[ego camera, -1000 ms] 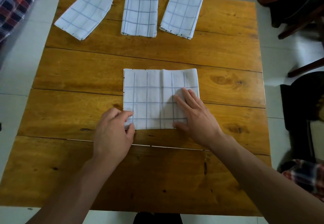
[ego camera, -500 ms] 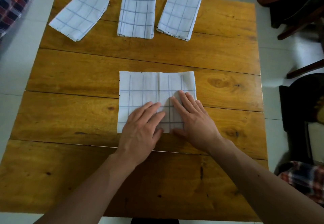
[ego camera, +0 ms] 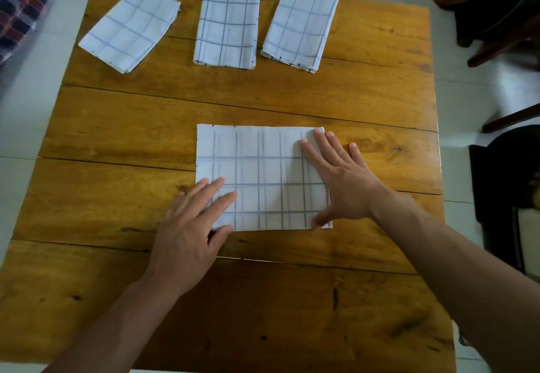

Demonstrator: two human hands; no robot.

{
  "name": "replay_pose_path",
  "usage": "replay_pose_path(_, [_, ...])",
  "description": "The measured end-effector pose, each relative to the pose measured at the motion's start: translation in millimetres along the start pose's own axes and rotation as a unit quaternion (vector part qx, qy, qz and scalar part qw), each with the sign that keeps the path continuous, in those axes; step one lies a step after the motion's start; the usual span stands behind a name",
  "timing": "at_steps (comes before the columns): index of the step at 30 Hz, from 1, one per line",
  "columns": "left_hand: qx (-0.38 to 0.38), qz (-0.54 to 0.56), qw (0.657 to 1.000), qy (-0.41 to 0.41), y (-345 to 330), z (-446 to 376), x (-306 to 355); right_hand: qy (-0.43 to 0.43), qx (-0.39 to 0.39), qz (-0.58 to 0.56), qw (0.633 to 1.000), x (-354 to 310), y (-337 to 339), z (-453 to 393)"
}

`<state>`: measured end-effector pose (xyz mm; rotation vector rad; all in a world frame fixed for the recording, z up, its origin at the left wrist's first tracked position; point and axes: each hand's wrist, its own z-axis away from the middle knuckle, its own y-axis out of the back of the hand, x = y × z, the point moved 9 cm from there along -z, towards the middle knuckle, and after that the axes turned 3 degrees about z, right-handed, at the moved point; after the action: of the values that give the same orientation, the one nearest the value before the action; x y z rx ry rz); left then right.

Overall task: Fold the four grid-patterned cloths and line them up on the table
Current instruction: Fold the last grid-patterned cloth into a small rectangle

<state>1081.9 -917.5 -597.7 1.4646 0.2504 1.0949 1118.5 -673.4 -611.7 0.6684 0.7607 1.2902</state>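
Note:
A white cloth with a blue grid lies flat as a wide rectangle in the middle of the wooden table. My left hand presses its near left corner with straight fingers. My right hand lies flat along its right edge, fingers spread, thumb at the near right corner. Three folded grid cloths sit in a row at the far edge: a slanted left one, a middle one and a right one.
Dark wooden chairs with dark clothing stand off the table's right side. A red and blue plaid fabric shows at the top left, over a pale tiled floor.
My left hand slid from the cloth's middle back to its near left corner. My right hand moved outward to the right edge, fingers spreading. The cloth stayed in place.

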Motion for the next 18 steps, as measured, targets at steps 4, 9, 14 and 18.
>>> replay_pose_path(4, [-0.006,-0.003,1.000,0.005,2.0,-0.7,0.8,-0.020,-0.006,0.002,1.000,7.3,3.1,-5.2])
replay_pose_path(9, [-0.025,-0.061,0.998,-0.003,6.4,-5.8,2.7,-0.047,0.023,-0.030,0.998,9.9,8.1,3.9])
replay_pose_path(14, [-0.044,-0.162,0.985,-0.044,8.2,-9.8,12.8,-0.051,0.198,-0.077,0.976,-18.9,22.1,34.4])
replay_pose_path(18, [-0.048,-0.191,0.979,-0.048,10.3,-9.6,20.0,-0.031,0.190,-0.125,0.973,-40.4,-1.2,43.8])
